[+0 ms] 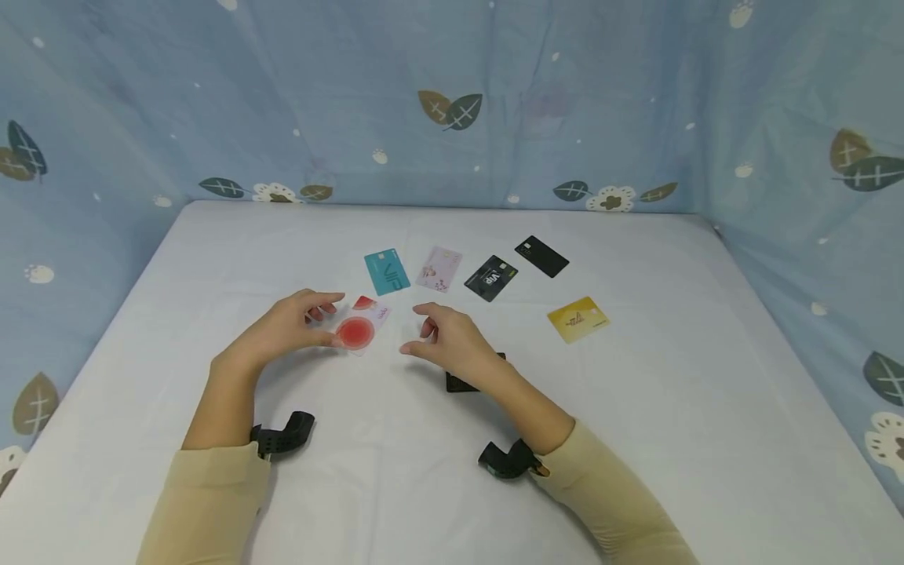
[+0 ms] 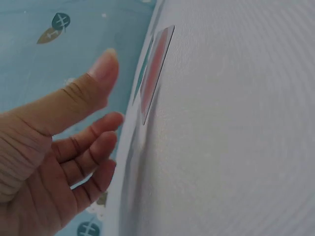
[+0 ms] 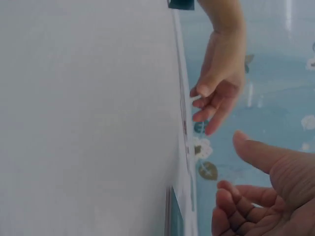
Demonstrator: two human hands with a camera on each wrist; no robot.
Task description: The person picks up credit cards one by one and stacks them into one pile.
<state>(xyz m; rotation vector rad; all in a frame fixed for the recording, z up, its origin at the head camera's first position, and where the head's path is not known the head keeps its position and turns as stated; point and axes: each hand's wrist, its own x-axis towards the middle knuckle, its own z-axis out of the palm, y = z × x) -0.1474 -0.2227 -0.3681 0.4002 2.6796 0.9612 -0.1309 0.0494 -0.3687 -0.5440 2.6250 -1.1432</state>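
My left hand (image 1: 289,326) hovers at the left side of a pale card with red circles (image 1: 355,333), its thumb tip overlapping the card's edge in the head view. In the left wrist view the thumb and fingers (image 2: 93,162) stand apart with nothing between them, and the red card (image 2: 156,73) lies flat beyond. My right hand (image 1: 455,341) is to the right of that card, thumb and fingers parted and holding nothing. Beneath the right hand lies a black card (image 1: 461,384), mostly hidden by the hand and wrist.
Behind the hands lie a teal VIP card (image 1: 387,272), a pale pink card (image 1: 439,269), a dark VIP card (image 1: 490,278) and a plain black card (image 1: 542,256). A yellow card (image 1: 577,319) lies to the right. Blue patterned cloth (image 1: 353,94) hangs around the white table (image 1: 671,377).
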